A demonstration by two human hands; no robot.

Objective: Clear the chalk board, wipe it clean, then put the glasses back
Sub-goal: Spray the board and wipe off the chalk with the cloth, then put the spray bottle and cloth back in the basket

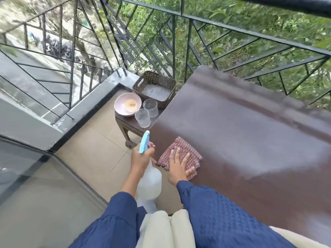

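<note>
The dark brown board (241,126) fills the right half of the view, with pale hazy patches across its surface. My right hand (179,165) presses flat on a folded red-checked cloth (186,154) near the board's left edge. My left hand (141,156) grips a white spray bottle (149,183) by its blue trigger head, just left of the board. Two clear glasses (150,107) (142,118) stand on a small dark side table (125,122) beyond the bottle.
A pink bowl (123,106) with a small tan cup inside and a brown perforated basket (155,86) share the side table. Black metal railing (179,51) surrounds the balcony. Beige floor tiles (93,154) lie left of the board. A glass panel is at the lower left.
</note>
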